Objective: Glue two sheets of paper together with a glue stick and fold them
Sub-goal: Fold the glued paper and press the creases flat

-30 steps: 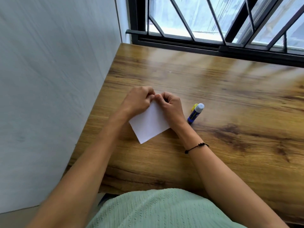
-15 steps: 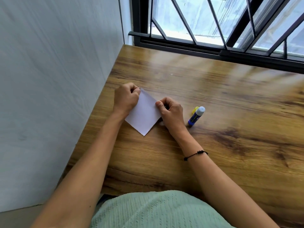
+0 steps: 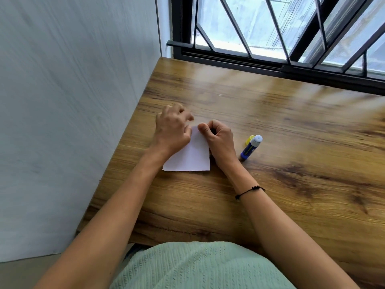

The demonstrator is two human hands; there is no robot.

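Observation:
A folded white paper (image 3: pixel 190 156) lies flat on the wooden table (image 3: pixel 291 184), its lower edge towards me. My left hand (image 3: pixel 171 130) is blurred and rests on the paper's upper left part, fingers loosely curled beyond it. At the paper's top right edge, my right hand (image 3: pixel 219 140) has its fingers curled and its thumb tip on the paper. A blue glue stick (image 3: pixel 251 148) lies on the table just right of my right hand, uncapped end pointing away from me, with its yellow cap (image 3: pixel 249 139) beside it.
A grey wall (image 3: pixel 73 122) runs along the table's left edge. A black-framed barred window (image 3: pixel 270 38) stands at the far edge. The table's near edge meets my green shirt (image 3: pixel 198 268).
The paper has turned from a diamond pose to lie with its lower edge square to me. My left hand moved right and lower over it; my right hand stayed at its right edge.

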